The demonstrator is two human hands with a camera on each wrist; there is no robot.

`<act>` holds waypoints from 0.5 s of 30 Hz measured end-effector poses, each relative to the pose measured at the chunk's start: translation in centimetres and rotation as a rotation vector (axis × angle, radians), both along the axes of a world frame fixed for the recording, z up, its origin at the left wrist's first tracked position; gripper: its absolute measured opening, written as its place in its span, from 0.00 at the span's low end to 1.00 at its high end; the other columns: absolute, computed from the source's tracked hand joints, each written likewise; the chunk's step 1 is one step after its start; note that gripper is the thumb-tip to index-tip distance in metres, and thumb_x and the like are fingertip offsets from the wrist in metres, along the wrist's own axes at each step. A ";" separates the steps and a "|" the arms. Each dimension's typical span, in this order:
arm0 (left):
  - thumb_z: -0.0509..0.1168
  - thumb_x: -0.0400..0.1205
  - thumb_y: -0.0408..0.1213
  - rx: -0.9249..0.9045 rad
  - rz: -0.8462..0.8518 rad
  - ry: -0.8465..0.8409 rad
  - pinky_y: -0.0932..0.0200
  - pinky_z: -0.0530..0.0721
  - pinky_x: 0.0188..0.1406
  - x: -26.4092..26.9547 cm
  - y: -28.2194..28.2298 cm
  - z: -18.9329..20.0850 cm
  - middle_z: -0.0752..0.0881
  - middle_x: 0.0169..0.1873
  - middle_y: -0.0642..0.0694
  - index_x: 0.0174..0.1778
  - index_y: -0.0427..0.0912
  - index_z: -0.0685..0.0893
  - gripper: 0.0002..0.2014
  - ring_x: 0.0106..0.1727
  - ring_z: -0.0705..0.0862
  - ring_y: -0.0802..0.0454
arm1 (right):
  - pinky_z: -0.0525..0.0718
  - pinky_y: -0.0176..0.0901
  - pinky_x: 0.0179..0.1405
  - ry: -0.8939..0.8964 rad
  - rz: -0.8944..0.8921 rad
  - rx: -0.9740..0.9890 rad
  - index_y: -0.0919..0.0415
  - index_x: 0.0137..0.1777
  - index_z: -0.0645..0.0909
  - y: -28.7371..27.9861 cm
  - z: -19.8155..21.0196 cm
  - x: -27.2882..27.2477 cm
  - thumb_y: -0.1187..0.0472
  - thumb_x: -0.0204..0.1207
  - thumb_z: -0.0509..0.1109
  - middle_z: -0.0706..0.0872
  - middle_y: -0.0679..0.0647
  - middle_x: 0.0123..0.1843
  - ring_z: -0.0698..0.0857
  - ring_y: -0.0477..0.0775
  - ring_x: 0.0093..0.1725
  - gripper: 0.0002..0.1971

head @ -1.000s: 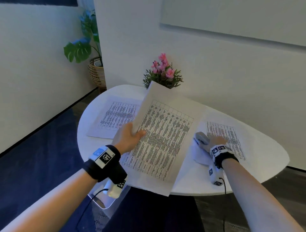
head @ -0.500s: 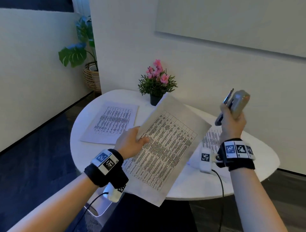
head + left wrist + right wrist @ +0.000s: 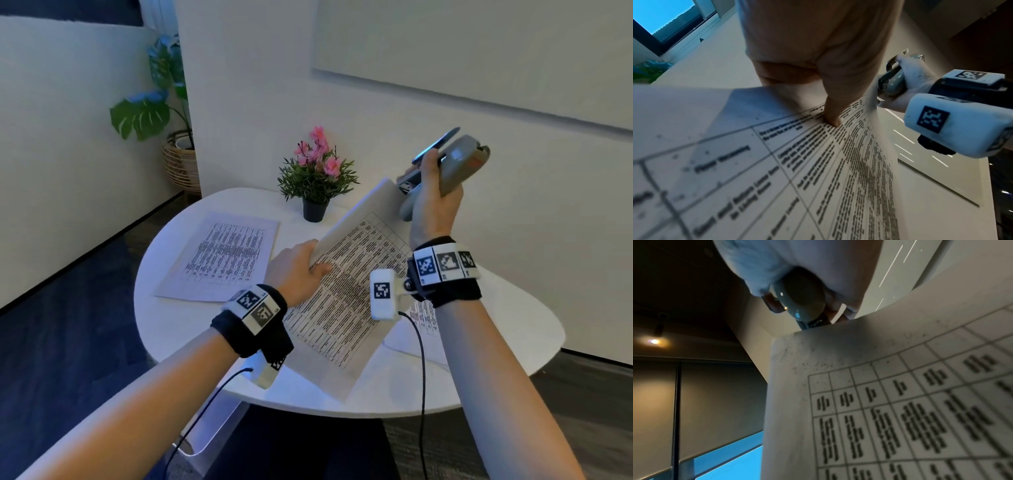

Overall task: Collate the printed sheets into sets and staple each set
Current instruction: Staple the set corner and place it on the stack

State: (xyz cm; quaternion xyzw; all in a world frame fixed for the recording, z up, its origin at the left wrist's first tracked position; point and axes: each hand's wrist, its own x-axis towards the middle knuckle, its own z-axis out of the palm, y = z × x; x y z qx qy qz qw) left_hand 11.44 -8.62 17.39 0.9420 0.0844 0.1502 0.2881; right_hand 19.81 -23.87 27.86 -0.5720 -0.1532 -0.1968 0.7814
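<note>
I see a white table point(image 3: 178, 329) carrying white sheets point(image 3: 222, 253) printed with black text in a black-lined grid, the same pattern as on the held-up sheet point(image 3: 342, 308). The stapler point(image 3: 455, 168) is grey with dark shiny metal parts, and both wrist bands point(image 3: 253, 318) are black with white blocks bearing black-and-white square codes. Pink flowers point(image 3: 318, 150) with green leaves sit in a black pot point(image 3: 315, 209), the big plant point(image 3: 144, 113) is green in a tan woven basket point(image 3: 181, 161), walls white, floor dark blue.
</note>
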 end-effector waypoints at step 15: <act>0.64 0.83 0.50 0.050 -0.026 0.024 0.57 0.75 0.35 0.8 -0.5 -1.1 0.78 0.33 0.52 0.56 0.48 0.77 0.12 0.36 0.78 0.49 | 0.75 0.40 0.24 0.021 -0.062 -0.068 0.57 0.32 0.78 1.4 -1.8 2.4 0.48 0.70 0.71 0.78 0.45 0.21 0.75 0.50 0.21 0.14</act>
